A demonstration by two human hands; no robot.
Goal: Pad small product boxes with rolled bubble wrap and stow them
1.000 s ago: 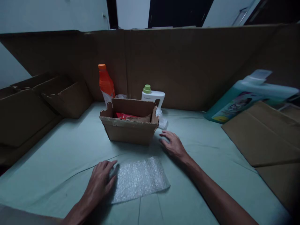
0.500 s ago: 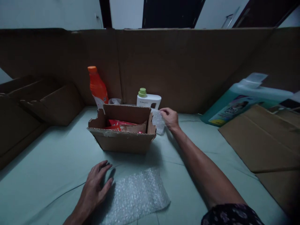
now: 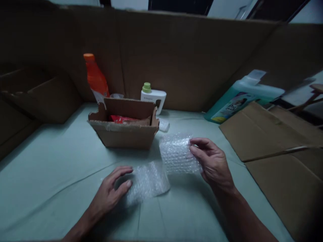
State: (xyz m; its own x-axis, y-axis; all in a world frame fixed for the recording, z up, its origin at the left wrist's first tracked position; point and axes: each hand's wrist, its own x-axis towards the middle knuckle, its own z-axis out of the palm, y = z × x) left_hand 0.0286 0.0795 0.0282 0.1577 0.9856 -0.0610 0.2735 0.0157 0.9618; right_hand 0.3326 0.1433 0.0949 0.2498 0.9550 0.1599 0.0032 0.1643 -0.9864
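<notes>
- Bubble wrap piece [image 3: 175,156] in the right hand [image 3: 217,164], thumb and fingertips clamped on its right edge; it is raised over the cloth [image 3: 70,158], nearer than the cardboard box [image 3: 126,136].
- Left hand [image 3: 109,191]: thumb and fingers spread apart, at the left end of a flat bubble wrap sheet [image 3: 150,183]; whether they touch it, I cannot tell.
- The sheet lies on the cloth between the two hands, just beside the raised piece in this view.
- The box stands beyond the hands, its top uncovered, with a red packet [image 3: 121,119] inside.
- Behind the box: an orange bottle [image 3: 97,80] toward the left, a white bottle [image 3: 152,96] with a green cap toward the right.
- At far right, a teal bottle [image 3: 232,99] is partly hidden by folded cardboard [image 3: 264,137].
</notes>
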